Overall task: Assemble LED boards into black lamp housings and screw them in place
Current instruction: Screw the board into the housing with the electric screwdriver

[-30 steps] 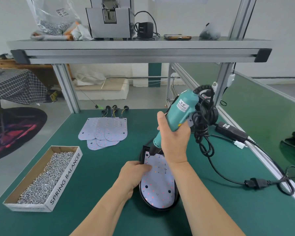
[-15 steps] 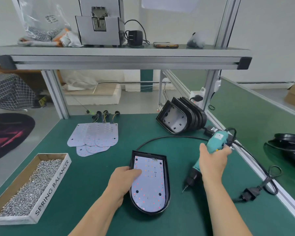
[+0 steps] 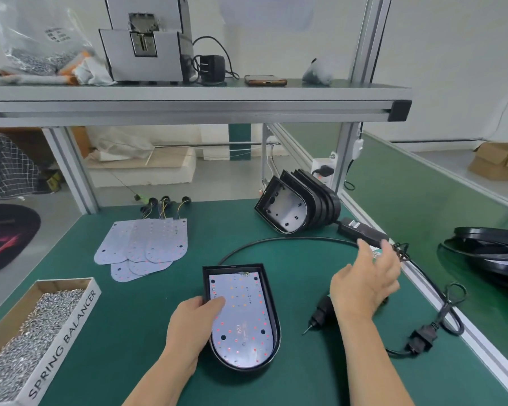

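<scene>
A black lamp housing [image 3: 277,332] lies flat on the green mat in front of me, with a white LED board [image 3: 241,317] seated inside it. My left hand [image 3: 194,323] rests on the housing's left rim, its fingers lying across the board. My right hand [image 3: 364,282] hovers open to the right, fingers spread and blurred, holding nothing. Under it the electric screwdriver [image 3: 320,312] lies on the mat; only its black nose and bit show.
Loose LED boards [image 3: 141,244] fan out at the back left. A cardboard box [image 3: 68,332] of screws sits at the near left. Empty housings [image 3: 296,206] lean stacked at the back right, beside a power adapter [image 3: 361,230]. The cable and plug [image 3: 420,341] trail along the right edge.
My right hand carried the screwdriver from the housing's top end to the right, laid it on the mat and let go. My left hand stayed on the housing.
</scene>
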Available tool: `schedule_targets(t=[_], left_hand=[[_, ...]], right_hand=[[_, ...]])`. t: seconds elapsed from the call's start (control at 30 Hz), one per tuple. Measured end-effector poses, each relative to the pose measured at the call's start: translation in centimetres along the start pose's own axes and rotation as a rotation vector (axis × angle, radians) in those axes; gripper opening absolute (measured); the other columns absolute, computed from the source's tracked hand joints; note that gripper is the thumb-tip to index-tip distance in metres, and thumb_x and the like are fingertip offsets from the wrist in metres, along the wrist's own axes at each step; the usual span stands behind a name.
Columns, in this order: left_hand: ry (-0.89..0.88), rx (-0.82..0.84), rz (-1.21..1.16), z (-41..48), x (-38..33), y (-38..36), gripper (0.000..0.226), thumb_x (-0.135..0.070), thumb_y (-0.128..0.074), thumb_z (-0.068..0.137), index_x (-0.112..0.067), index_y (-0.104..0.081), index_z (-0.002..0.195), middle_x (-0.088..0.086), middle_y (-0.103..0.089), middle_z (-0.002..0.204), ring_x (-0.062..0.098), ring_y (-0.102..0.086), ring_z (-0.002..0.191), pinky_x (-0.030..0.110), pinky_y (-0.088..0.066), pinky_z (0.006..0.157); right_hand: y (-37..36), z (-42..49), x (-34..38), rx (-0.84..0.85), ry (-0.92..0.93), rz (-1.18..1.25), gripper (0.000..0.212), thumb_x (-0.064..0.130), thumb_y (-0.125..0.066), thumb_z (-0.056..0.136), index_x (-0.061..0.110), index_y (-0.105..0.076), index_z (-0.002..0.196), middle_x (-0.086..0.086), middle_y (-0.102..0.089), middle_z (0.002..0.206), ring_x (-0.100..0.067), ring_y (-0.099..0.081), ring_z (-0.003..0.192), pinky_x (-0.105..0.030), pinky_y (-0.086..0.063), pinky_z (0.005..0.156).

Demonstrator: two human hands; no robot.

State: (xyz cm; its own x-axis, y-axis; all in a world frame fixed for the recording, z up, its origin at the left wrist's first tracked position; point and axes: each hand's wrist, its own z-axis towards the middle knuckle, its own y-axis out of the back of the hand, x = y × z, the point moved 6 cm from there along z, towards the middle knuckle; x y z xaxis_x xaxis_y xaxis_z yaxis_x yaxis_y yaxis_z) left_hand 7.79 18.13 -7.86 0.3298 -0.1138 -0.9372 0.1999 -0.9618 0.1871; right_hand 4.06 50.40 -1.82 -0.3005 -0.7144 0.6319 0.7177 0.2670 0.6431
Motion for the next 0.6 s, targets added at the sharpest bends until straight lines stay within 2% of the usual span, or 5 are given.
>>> schedule_targets(t=[0.13,0.3,0.4,0.5,0.6], left_hand=[[0.003,-0.03,0.01,0.2,0.2,0.1,0.052,-0.043,-0.061,0.061,0.004,-0.063,0.085,0.011,-0.066,0.079,0.021,-0.055,0.07,0.034,-0.041,0.074],[-0.009,-0.046,0.019,0.0,-0.2,0.1,0.06,-0.044,-0.058,0.063,0.009,-0.062,0.091,0.021,-0.071,0.087,0.021,-0.057,0.071,0.035,-0.043,0.073],[0.001,-0.039,0.027,-0.2,-0.3,0.0,0.046,-0.046,-0.057,0.061,-0.005,-0.064,0.083,0.005,-0.063,0.078,0.019,-0.053,0.071,0.034,-0.04,0.074],[0.003,-0.06,0.023,-0.2,-0.4,0.1,0.058,-0.046,-0.057,0.063,0.006,-0.064,0.088,0.004,-0.064,0.079,0.019,-0.054,0.071,0.034,-0.041,0.073],[0.011,-0.078,0.033,-0.4,-0.6,0.1,0.05,-0.047,-0.055,0.063,-0.002,-0.064,0.083,0.002,-0.062,0.08,0.019,-0.052,0.072,0.034,-0.04,0.073]], right_hand=[[-2.0,1.7,2.4,0.134,0.23,-0.051,0.039,-0.005,-0.061,0.084,0.009,-0.07,0.12,-0.009,-0.057,0.135,-0.033,-0.042,0.13,-0.048,-0.035,0.103],[-6.2,5.2,3.7,0.569,0.307,-0.395,0.039,0.003,-0.05,0.092,0.008,-0.053,0.13,-0.009,-0.049,0.137,-0.032,-0.052,0.122,-0.039,-0.045,0.095],[-7.0,6.6,4.0,0.646,0.35,-0.525,0.037,0.003,-0.05,0.092,0.009,-0.052,0.128,-0.008,-0.051,0.132,-0.031,-0.058,0.116,-0.039,-0.048,0.083],[-7.6,7.0,3.9,0.675,0.412,-0.639,0.032,0.006,-0.052,0.091,0.012,-0.054,0.123,-0.007,-0.055,0.125,-0.028,-0.061,0.11,-0.036,-0.045,0.075],[-8.3,6.6,3.7,0.666,0.481,-0.612,0.03,0.005,-0.053,0.091,0.012,-0.052,0.12,-0.008,-0.049,0.122,-0.029,-0.059,0.11,-0.035,-0.042,0.074]])
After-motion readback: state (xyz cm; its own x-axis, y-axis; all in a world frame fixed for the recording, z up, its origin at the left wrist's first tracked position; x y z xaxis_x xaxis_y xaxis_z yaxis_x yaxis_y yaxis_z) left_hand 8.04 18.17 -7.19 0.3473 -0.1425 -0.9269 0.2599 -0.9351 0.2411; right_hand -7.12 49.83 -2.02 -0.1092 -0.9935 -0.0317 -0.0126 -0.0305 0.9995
